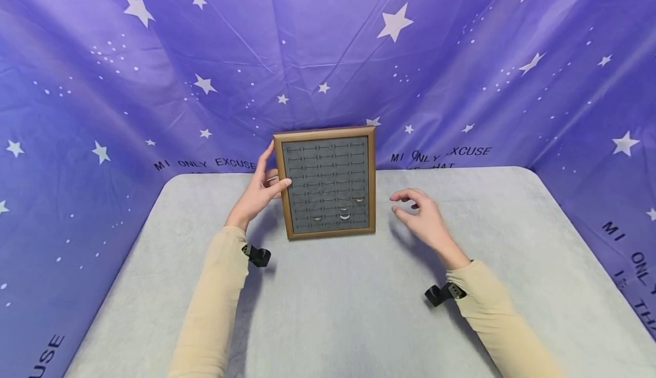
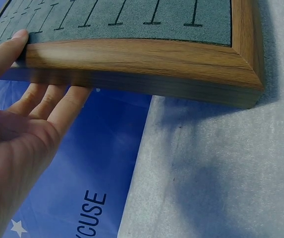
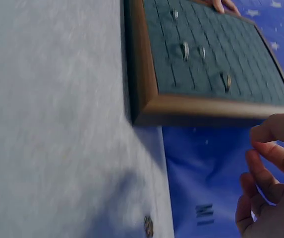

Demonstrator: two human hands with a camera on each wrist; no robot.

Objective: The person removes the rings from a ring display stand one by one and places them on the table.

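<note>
A wooden-framed ring display tray point(image 1: 330, 186) with a dark grey slotted insert stands tilted up at the far side of the table. Several rings sit in its lower slots, among them a silver-coloured ring point(image 1: 345, 216) and a gold-coloured ring point(image 1: 359, 200). My left hand point(image 1: 262, 189) grips the tray's left side, thumb on the front of the frame and fingers behind. To the right of the tray, apart from it, my right hand point(image 1: 421, 216) hovers with loosely bent fingers. Nothing shows between its thumb and fingers point(image 3: 260, 163).
A pale grey cloth-like surface covers the table point(image 1: 333, 304). Behind it hangs a purple-blue curtain point(image 1: 328, 42) with white stars and lettering. A small, blurred, patterned object point(image 3: 148, 225) lies near the table's far edge in the right wrist view.
</note>
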